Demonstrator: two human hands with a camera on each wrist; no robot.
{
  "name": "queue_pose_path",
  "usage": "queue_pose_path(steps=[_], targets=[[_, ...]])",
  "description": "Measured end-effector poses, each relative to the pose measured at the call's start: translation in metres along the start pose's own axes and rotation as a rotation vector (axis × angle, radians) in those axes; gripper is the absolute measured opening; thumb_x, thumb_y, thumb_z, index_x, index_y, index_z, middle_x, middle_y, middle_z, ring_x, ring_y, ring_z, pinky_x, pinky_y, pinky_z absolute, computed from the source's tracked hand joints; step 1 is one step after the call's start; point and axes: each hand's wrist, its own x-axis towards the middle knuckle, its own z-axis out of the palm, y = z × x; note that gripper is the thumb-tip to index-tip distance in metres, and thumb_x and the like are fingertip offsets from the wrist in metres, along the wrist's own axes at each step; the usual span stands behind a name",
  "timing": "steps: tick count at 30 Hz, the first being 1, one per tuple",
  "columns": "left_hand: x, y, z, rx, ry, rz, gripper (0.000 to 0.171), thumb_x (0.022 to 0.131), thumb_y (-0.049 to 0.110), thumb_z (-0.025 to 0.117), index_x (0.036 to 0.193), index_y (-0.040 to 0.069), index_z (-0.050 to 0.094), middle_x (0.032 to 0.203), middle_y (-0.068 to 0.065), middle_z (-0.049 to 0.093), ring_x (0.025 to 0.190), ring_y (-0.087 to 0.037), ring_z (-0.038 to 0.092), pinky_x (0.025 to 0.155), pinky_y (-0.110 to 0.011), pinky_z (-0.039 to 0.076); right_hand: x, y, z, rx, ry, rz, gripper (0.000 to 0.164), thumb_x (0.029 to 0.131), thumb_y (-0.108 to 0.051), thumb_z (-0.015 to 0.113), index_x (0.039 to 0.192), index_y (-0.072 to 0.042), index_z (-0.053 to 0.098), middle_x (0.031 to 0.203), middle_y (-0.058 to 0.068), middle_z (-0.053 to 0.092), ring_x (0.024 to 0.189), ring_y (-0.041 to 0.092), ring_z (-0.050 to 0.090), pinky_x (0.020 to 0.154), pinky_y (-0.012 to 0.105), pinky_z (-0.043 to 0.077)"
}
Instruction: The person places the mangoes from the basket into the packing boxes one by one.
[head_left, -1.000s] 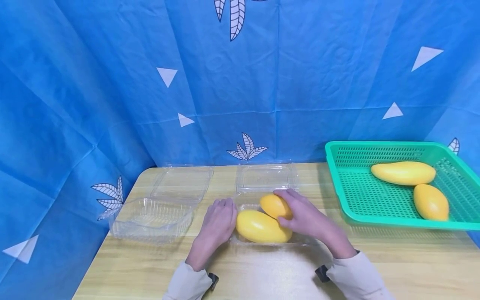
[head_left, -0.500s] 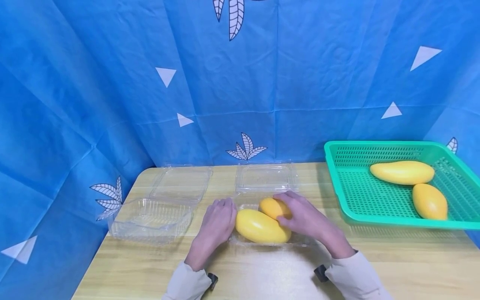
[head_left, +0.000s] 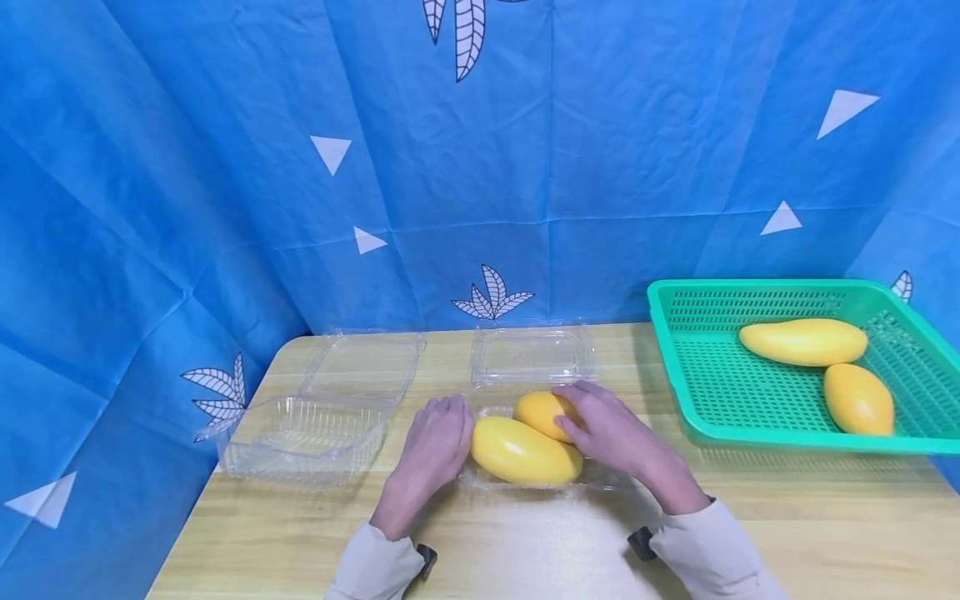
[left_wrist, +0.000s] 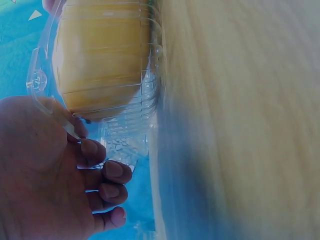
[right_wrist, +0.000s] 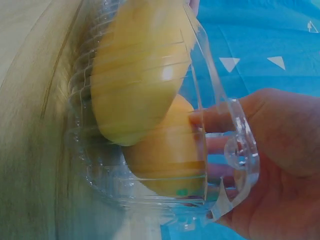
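Note:
In the head view, a clear plastic clamshell box (head_left: 600, 477) with its lid raised stands at the middle of the table. A large yellow mango (head_left: 525, 452) lies across its front. Behind that sits a smaller orange-yellow mango (head_left: 542, 413), held by my right hand (head_left: 611, 429) with thumb and fingers about its right end. The right wrist view shows both mangoes through the box wall, touching each other. My left hand (head_left: 438, 442) grips the box's left rim; its curled fingers (left_wrist: 114, 171) show outside the wall in the left wrist view.
A second open clear clamshell box (head_left: 300, 446) stands to the left. On the right, a green plastic basket (head_left: 678, 367) contains an elongated mango (head_left: 804, 342) and a rounder one (head_left: 859, 400). A blue patterned curtain (head_left: 480, 150) hangs behind the wooden table (head_left: 525, 550).
The smaller mango has shifted slightly left and settled lower in the box. My right thumb has moved up a little on it. My left hand stays at the rim.

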Motion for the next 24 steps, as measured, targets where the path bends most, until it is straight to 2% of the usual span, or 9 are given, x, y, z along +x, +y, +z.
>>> queue_pose_path(steps=[3, 9, 15, 18, 21, 24], targets=[[0.0, 0.0, 0.0, -0.006, -0.002, -0.002, 0.031, 0.108, 0.016, 0.042, 0.077, 0.012, 0.046, 0.069, -0.002, 0.043, 0.069, -0.023, 0.047, 0.064, -0.037, 0.044, 0.0, -0.001, -0.001, -0.009, 0.015, 0.005, 0.041, 0.097, -0.014, 0.071, 0.133, 0.002, 0.062, 0.123, 0.016, 0.064, 0.109, 0.031, 0.063, 0.094, 0.048, 0.055], [0.0, 0.0, -0.001, -0.001, -0.015, -0.006, 0.031, 0.108, 0.017, 0.041, 0.078, 0.012, 0.046, 0.069, -0.002, 0.042, 0.069, -0.022, 0.046, 0.065, -0.036, 0.044, 0.001, -0.002, -0.003, -0.066, 0.03, 0.001, 0.036, 0.097, -0.012, 0.07, 0.129, 0.004, 0.065, 0.11, 0.012, 0.063, 0.088, 0.02, 0.058, 0.078, 0.037, 0.056], [0.0, 0.001, -0.001, -0.006, -0.031, -0.019, 0.032, 0.109, 0.018, 0.041, 0.078, 0.012, 0.046, 0.069, -0.001, 0.042, 0.069, -0.022, 0.045, 0.065, -0.036, 0.043, 0.001, -0.001, -0.004, -0.069, 0.023, 0.008, 0.034, 0.097, -0.01, 0.068, 0.127, 0.005, 0.066, 0.11, 0.015, 0.067, 0.094, 0.026, 0.064, 0.082, 0.041, 0.058], [-0.001, 0.001, -0.002, -0.014, -0.035, -0.026, 0.031, 0.109, 0.018, 0.041, 0.078, 0.013, 0.046, 0.069, -0.001, 0.042, 0.068, -0.021, 0.043, 0.065, -0.035, 0.042, 0.003, 0.003, -0.005, -0.038, 0.091, -0.029, 0.026, 0.096, -0.006, 0.069, 0.12, 0.005, 0.069, 0.107, 0.015, 0.07, 0.094, 0.028, 0.068, 0.081, 0.042, 0.058], [-0.002, 0.001, -0.002, -0.024, -0.037, -0.029, 0.031, 0.109, 0.017, 0.041, 0.079, 0.014, 0.046, 0.069, 0.0, 0.042, 0.068, -0.02, 0.043, 0.065, -0.035, 0.041, 0.007, 0.01, -0.007, 0.029, 0.223, -0.058, 0.02, 0.094, -0.001, 0.068, 0.112, 0.006, 0.07, 0.104, 0.017, 0.072, 0.093, 0.03, 0.07, 0.079, 0.043, 0.06], [-0.002, 0.001, -0.002, -0.029, -0.032, -0.024, 0.031, 0.109, 0.017, 0.041, 0.079, 0.014, 0.046, 0.068, 0.0, 0.042, 0.067, -0.02, 0.042, 0.065, -0.034, 0.041, 0.01, 0.016, -0.009, 0.109, 0.375, -0.014, 0.019, 0.094, 0.002, 0.065, 0.113, 0.007, 0.069, 0.105, 0.019, 0.071, 0.093, 0.031, 0.069, 0.078, 0.044, 0.06]])
